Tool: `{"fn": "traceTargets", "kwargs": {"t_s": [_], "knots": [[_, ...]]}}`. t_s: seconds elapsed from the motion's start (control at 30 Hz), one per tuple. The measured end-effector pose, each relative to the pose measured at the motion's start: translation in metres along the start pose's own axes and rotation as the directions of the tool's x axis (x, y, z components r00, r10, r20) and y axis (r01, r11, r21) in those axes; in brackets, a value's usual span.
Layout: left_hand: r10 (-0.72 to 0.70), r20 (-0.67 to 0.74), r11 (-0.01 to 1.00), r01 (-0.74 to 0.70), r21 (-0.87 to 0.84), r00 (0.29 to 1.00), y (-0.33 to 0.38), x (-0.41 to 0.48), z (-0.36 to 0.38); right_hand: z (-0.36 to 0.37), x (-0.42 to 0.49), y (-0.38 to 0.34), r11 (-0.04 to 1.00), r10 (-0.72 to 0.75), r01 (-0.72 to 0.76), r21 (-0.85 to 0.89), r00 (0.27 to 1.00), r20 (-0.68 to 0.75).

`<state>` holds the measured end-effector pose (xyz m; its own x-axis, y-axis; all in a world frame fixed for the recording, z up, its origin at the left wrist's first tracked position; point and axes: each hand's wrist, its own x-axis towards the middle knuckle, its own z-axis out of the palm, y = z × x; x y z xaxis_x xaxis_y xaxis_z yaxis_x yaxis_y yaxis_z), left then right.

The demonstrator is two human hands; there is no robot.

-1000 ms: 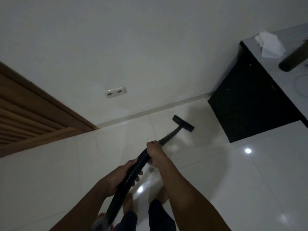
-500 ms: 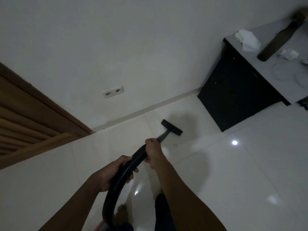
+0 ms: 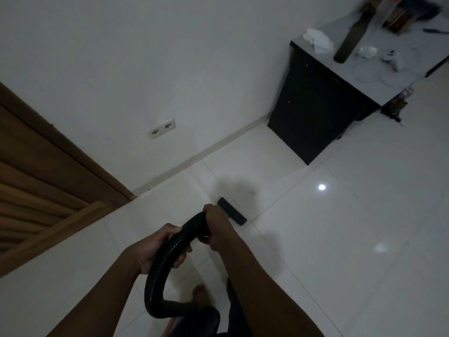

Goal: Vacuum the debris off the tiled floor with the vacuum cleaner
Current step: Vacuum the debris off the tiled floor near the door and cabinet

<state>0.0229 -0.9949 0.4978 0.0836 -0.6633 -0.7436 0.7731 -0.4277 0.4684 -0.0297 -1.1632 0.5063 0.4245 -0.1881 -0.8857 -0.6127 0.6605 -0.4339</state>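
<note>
Since a second ago you have drawn the vacuum nozzle (image 3: 232, 214) back from near the wall toward your feet, and your view has swung so more of the counter (image 3: 379, 80) shows.

From the head camera, your left hand (image 3: 155, 249) is wrapped around the black ribbed hose (image 3: 170, 249), fingers curled under it. Your right hand (image 3: 216, 224) is clamped on the hose's forward end, just above the nozzle, hiding the tube that joins them. The nozzle lies flat on the tiled floor (image 3: 340, 239), close to a grout line, well clear of the skirting and the black counter side. Behind your left hand the hose loops down and round toward your legs. No debris can be made out on the glossy tiles in this dim light; a lamp reflection (image 3: 322, 187) glints to the right.

On the counter's near-left corner lies a crumpled white cloth (image 3: 318, 41), with a dark bottle (image 3: 349, 40) just beside it. A double wall socket (image 3: 162, 128) sits above the skirting, and a wooden door (image 3: 36, 190) fills the left edge. No brand or writing is legible anywhere.
</note>
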Motion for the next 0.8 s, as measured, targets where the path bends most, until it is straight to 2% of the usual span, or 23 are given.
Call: {"fn": "traceTargets", "kwargs": {"t_s": [0.17, 0.23, 0.3, 0.43, 0.53, 0.7, 0.8], "knots": [[-0.022, -0.102, 0.997, 0.029, 0.066, 0.995, -0.007, -0.002, 0.008, -0.001, 0.006, 0.004, 0.999, 0.043, -0.041, 0.027, 0.994, -0.096], [-0.037, -0.158, 0.993, 0.055, 0.109, 0.987, -0.007, -0.001, 0.012, 0.000, 0.011, 0.006, 1.000, 0.004, -0.004, -0.001, 0.992, -0.128], [-0.049, -0.155, 0.991, 0.068, 0.116, 0.987, -0.008, -0.001, 0.011, 0.000, 0.013, 0.007, 1.000, -0.011, 0.010, -0.007, 0.986, -0.164], [-0.061, -0.087, 0.993, 0.069, 0.100, 0.994, -0.009, -0.002, 0.009, -0.005, 0.010, 0.008, 1.000, -0.004, 0.002, -0.012, 0.985, -0.171], [-0.083, -0.110, 0.983, 0.099, 0.152, 0.990, -0.006, 0.004, 0.019, -0.018, 0.011, 0.009, 0.998, 0.034, -0.043, -0.042, 0.983, -0.179], [-0.076, -0.189, 0.969, 0.117, 0.219, 0.979, -0.004, 0.013, 0.040, -0.034, 0.016, 0.009, 0.996, -0.025, 0.015, -0.084, 0.993, -0.118], [-0.107, -0.164, 0.977, 0.134, 0.164, 0.981, -0.005, 0.019, 0.041, -0.040, 0.019, 0.004, 0.996, -0.024, 0.012, -0.089, 0.991, -0.132]]}}
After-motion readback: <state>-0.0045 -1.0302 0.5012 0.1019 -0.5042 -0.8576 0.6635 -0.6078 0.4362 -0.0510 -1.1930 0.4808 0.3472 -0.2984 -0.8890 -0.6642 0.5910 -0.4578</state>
